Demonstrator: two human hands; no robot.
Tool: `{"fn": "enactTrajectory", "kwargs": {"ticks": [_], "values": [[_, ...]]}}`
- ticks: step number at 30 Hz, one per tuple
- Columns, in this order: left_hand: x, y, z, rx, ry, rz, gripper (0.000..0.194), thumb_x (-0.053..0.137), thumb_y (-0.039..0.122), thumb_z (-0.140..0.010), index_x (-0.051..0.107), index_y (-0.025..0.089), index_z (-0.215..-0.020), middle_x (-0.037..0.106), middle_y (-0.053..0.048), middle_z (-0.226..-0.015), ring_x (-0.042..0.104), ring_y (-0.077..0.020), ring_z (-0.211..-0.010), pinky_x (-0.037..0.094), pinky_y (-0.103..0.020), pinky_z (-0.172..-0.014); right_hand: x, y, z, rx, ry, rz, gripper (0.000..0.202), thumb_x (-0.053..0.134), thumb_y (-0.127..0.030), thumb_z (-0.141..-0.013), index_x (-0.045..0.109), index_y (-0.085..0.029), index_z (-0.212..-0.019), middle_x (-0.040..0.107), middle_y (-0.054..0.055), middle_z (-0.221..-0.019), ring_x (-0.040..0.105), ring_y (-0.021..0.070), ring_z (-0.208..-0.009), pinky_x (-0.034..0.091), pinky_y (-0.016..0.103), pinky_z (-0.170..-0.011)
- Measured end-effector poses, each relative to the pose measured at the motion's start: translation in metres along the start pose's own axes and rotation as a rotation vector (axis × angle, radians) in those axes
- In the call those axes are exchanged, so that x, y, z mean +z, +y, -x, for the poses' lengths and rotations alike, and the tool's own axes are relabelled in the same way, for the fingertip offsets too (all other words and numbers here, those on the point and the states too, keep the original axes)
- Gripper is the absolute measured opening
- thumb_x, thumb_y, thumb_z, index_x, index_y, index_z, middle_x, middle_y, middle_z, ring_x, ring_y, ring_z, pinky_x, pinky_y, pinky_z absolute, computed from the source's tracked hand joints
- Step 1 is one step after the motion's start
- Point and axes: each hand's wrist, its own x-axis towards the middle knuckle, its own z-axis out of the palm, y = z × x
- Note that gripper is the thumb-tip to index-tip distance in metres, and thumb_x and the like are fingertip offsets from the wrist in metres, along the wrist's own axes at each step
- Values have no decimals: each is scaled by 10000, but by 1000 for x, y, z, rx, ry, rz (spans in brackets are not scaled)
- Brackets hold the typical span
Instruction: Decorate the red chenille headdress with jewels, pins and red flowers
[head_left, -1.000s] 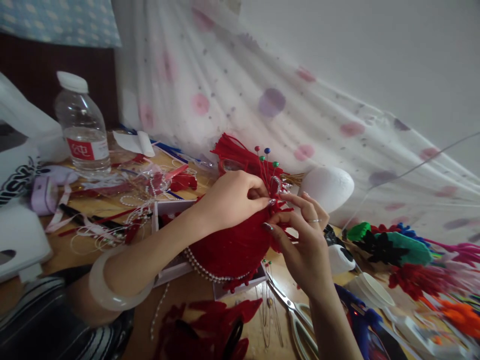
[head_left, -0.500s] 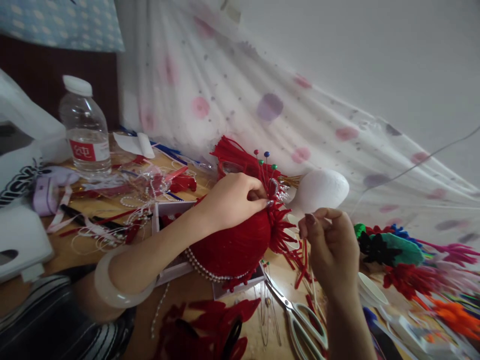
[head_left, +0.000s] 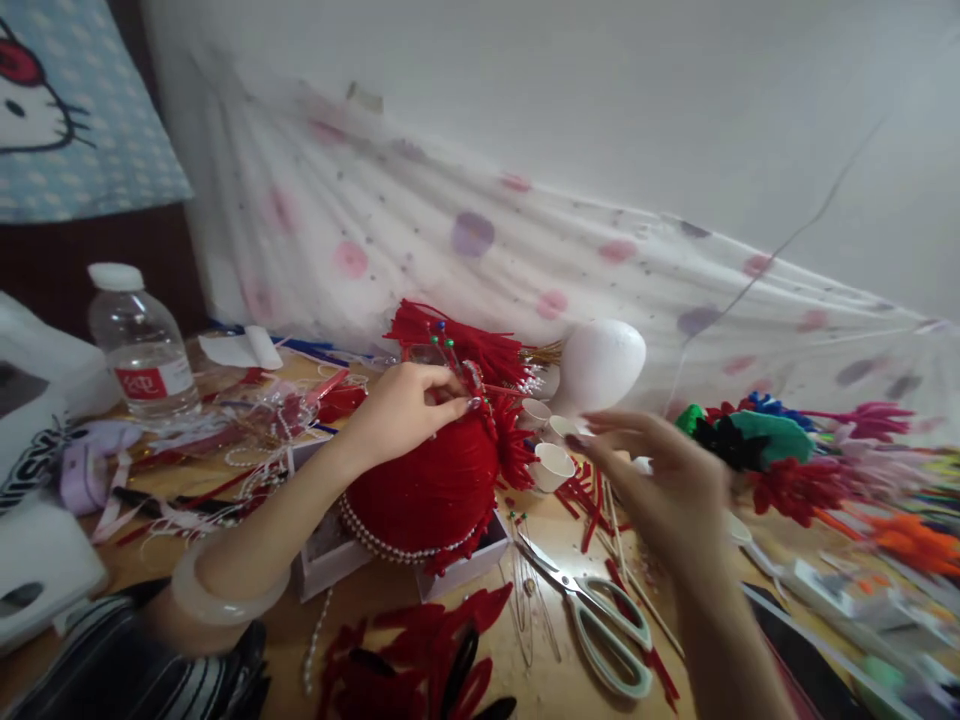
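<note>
A red fabric-covered dome [head_left: 427, 490], edged with a string of pearl beads [head_left: 390, 548], sits in and over a white box [head_left: 330, 570]. My left hand [head_left: 409, 405] rests against its top, thumb and forefinger pinched beside a beaded trim [head_left: 474, 380]; what lies between the fingertips is too small to make out. Red fringed petals [head_left: 516, 455] stick out on the dome's right side. Colored ball-headed pins [head_left: 442, 335] stand up behind my left hand. My right hand [head_left: 660, 480] hovers right of the dome, apart from it, blurred, its fingers pointing left.
Scissors [head_left: 592, 610], long pins and red pieces [head_left: 412, 640] lie in front. White cups [head_left: 553, 467] and a white foam egg shape [head_left: 604, 362] stand behind. A water bottle [head_left: 146, 345] is at left; colorful fuzzy flowers [head_left: 795, 480] lie at right.
My right hand has swung with its fingers reaching leftward, and its pinch has become blurred. My left hand stays at the dome's top. The whole view has shifted and tilted.
</note>
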Motion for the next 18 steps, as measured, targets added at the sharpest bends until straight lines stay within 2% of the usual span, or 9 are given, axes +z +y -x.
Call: {"fn": "enactTrajectory", "kwargs": {"ticks": [1, 3, 7, 14, 18], "values": [[0, 0, 0, -7, -10, 15, 100, 649, 250, -781, 707, 173, -757, 706, -12, -680, 572, -133, -559, 409, -242, -531, 16, -4, -3, -46, -30, -23, 48, 710, -254, -848, 716, -246, -894, 717, 10, -800, 651, 182, -706, 473, 307, -640], [0, 1, 0, -28, -26, 46, 103, 646, 255, -773, 699, 168, -756, 721, -25, -717, 590, -142, -589, 422, -239, -532, 43, -8, -7, -160, -105, -23, 59, 703, -227, -855, 727, -232, -908, 702, 21, -774, 638, 219, -800, 484, 356, -733], [1, 1, 1, -37, -35, 40, 126, 649, 277, -769, 703, 164, -775, 736, -38, -749, 621, -162, -637, 448, -246, -551, 74, -5, -8, -296, -85, 25, 60, 717, -178, -845, 719, -227, -880, 714, 55, -961, 604, 260, -964, 449, 434, -857], [0, 0, 1, -15, -43, -7, 153, 620, 289, -782, 707, 164, -797, 756, -44, -783, 648, -177, -672, 482, -279, -619, 83, -5, 4, -337, 36, 19, 133, 617, -121, -900, 633, -224, -818, 721, 39, -982, 589, 237, -967, 388, 450, -904], [0, 0, 0, -15, -45, -10, 167, 619, 304, -787, 703, 160, -795, 758, -53, -796, 656, -182, -691, 489, -293, -648, 69, -1, 0, -408, 81, 55, 134, 554, -121, -923, 590, -220, -841, 705, 51, -933, 594, 226, -936, 400, 430, -898]]}}
